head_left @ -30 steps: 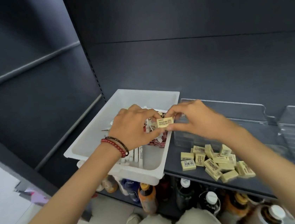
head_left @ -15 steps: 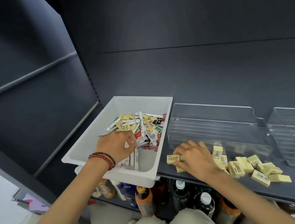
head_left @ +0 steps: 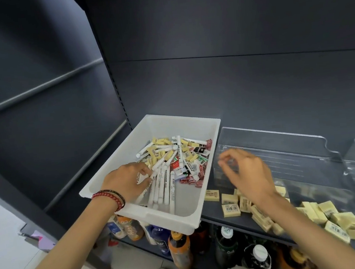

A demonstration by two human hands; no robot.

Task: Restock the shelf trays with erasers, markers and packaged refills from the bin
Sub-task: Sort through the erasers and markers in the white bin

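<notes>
Nothing legible.
The erasers [head_left: 231,209] carry barcode labels and the markers [head_left: 165,181] carry printed lines, all too small and blurred to read.

Dark grey shelving panels [head_left: 244,87], pale floor [head_left: 3,225], bottles [head_left: 179,248] beneath.

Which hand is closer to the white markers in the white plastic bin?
Left. The left hand is inside the white plastic bin, gripping one of the white markers. The right hand hovers outside the bin, to their right, by the clear plastic tray.
</notes>
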